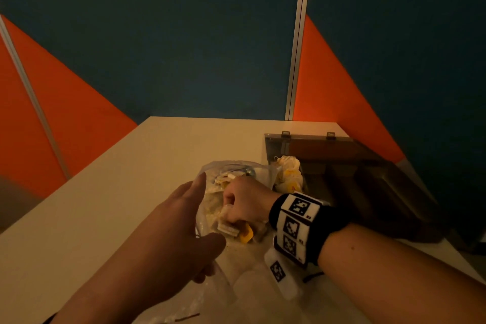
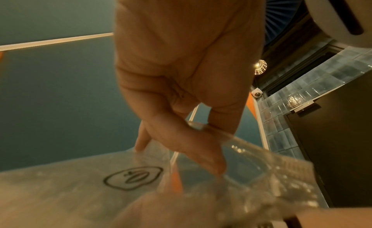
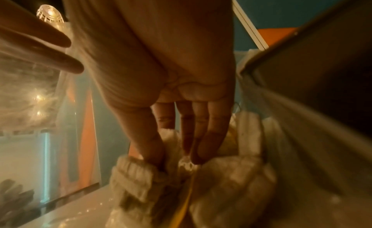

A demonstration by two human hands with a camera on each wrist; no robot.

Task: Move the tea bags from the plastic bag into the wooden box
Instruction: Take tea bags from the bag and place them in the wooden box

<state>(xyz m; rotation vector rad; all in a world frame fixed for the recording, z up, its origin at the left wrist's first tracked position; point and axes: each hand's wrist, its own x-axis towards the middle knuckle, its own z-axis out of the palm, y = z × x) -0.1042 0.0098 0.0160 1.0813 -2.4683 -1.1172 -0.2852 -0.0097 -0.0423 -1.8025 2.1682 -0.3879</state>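
Note:
A clear plastic bag [image 1: 259, 171] lies on the table beside the open wooden box [image 1: 368, 187]. My left hand [image 1: 189, 218] pinches the bag's rim between thumb and finger, as the left wrist view shows of that hand [image 2: 201, 136] on the bag [image 2: 80, 183]. My right hand [image 1: 242, 205] is inside the bag, its fingers curled round white tea bags [image 1: 228, 230] with a yellow tag [image 1: 246, 236]. In the right wrist view the right hand [image 3: 177, 161] pinches a tea bag [image 3: 136, 180] among several. More tea bags [image 1: 288, 173] lie in the box's left compartment.
The beige table [image 1: 131, 179] runs back to blue and orange partition walls [image 1: 184, 47]. The box's lid [image 1: 310, 143] stands open at the back right. A black band with marker squares [image 1: 297, 226] is on my right wrist. The box wall [image 3: 312, 72] sits close on the right.

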